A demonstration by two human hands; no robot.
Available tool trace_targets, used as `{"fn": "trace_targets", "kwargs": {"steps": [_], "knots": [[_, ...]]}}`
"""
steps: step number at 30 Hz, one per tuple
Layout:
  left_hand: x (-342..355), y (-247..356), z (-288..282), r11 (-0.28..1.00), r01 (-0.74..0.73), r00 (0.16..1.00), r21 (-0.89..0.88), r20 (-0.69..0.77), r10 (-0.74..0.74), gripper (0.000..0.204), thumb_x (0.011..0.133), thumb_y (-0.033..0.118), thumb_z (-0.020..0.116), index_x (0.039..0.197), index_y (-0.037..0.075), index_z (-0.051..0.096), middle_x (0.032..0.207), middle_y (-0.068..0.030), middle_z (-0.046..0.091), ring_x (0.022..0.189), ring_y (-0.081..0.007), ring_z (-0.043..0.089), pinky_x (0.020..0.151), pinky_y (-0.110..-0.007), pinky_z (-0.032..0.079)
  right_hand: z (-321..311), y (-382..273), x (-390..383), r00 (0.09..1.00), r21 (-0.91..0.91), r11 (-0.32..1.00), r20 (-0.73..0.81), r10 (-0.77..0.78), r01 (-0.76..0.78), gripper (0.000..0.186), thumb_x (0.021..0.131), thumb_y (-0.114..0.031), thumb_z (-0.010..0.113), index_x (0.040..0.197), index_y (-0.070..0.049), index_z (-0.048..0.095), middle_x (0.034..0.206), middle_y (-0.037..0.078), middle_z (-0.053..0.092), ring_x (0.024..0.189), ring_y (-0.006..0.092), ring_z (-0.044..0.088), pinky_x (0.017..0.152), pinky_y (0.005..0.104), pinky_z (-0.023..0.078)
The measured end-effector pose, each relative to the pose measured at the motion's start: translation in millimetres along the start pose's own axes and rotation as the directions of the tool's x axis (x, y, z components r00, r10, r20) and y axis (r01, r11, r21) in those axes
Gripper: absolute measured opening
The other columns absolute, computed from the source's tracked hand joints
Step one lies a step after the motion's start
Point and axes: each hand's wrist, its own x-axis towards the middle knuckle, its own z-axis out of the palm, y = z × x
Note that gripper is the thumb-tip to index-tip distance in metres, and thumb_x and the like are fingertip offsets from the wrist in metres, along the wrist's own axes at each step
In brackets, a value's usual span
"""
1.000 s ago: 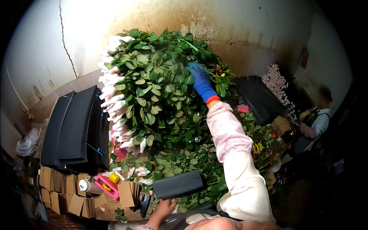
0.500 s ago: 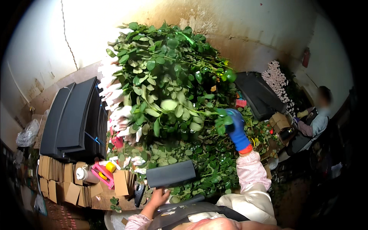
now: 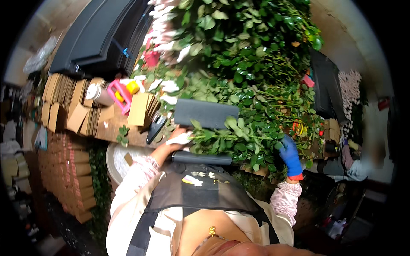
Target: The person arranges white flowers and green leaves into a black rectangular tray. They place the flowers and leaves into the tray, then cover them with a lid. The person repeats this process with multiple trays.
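A leafy rose stem (image 3: 239, 140) lies across the front of the bench, just in front of a dark grey padded block (image 3: 207, 113). My right hand (image 3: 289, 152), in a blue glove, is closed around its cut end. At the other end, the white-sleeved flower head (image 3: 183, 138) rests against my bare left hand (image 3: 173, 143). The fingers of that hand are partly hidden by the head and blurred. Behind the block rises a big pile of leafy rose stems (image 3: 256, 38), their white-sleeved heads (image 3: 164, 25) all to the left.
Stacked dark sheets (image 3: 92, 32) stand at back left. Nearer are cardboard pieces (image 3: 139, 110), a pale bottle (image 3: 98, 94), a pink tape dispenser (image 3: 117, 97) and a black stapler-like tool (image 3: 156, 129). A round tub (image 3: 114, 164) sits below the bench edge. A co-worker (image 3: 356, 166) is at right.
My right hand has drawn the rose from the pile down and toward me, in front of the padded block. The flower head now lies at my left hand. The view has tilted downward.
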Motion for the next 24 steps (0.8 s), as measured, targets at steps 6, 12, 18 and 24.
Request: {"fn": "trace_targets", "kwargs": {"steps": [6,12,18,24], "knots": [[-2,10,-4,0.996,0.079,0.997,-0.032,-0.014,-0.080,0.047,0.075,0.023,0.076,0.119,0.007,0.068,0.117,-0.0216,0.066,0.116,-0.0386,0.056,0.103,-0.044,0.043,6,-44,19,0.937,-0.685,0.669,-0.060,0.344,-0.290,0.033,0.088,-0.023,0.065,0.119,-0.012,0.066,0.115,0.014,0.068,0.102,0.0321,0.067,0.090,0.0422,0.053],[4,9,-5,0.995,0.104,0.994,-0.008,0.046,-0.104,0.045,0.076,0.026,0.075,0.116,0.007,0.070,0.114,-0.0197,0.068,0.115,-0.0383,0.057,0.102,-0.045,0.043,35,-223,81,0.896,0.052,0.996,0.436,-0.087,0.072,0.049,0.086,-0.045,0.069,0.126,-0.017,0.066,0.088,0.011,0.072,0.082,0.0325,0.069,0.077,0.0452,0.055],[2,23,-9,0.997,0.070,0.994,-0.022,-0.079,-0.072,0.037,0.085,0.027,0.070,0.113,0.003,0.069,0.098,-0.0189,0.070,0.096,-0.0341,0.065,0.096,-0.038,0.049,156,-191,141,0.908,-0.307,0.950,0.411,0.080,0.055,0.040,0.087,-0.042,0.063,0.114,-0.012,0.069,0.098,0.015,0.071,0.091,0.0342,0.067,0.082,0.0484,0.053],[5,43,-20,0.906,0.172,0.944,-0.386,-0.197,-0.263,0.026,0.099,0.024,0.056,0.115,0.009,0.071,0.110,-0.0136,0.070,0.108,-0.0319,0.063,0.096,-0.040,0.047,207,-167,134,0.992,-0.298,0.946,0.058,-0.116,0.128,0.045,0.081,-0.040,0.069,0.115,-0.011,0.069,0.118,0.019,0.065,0.110,0.0418,0.059,0.095,0.0580,0.044]]}}
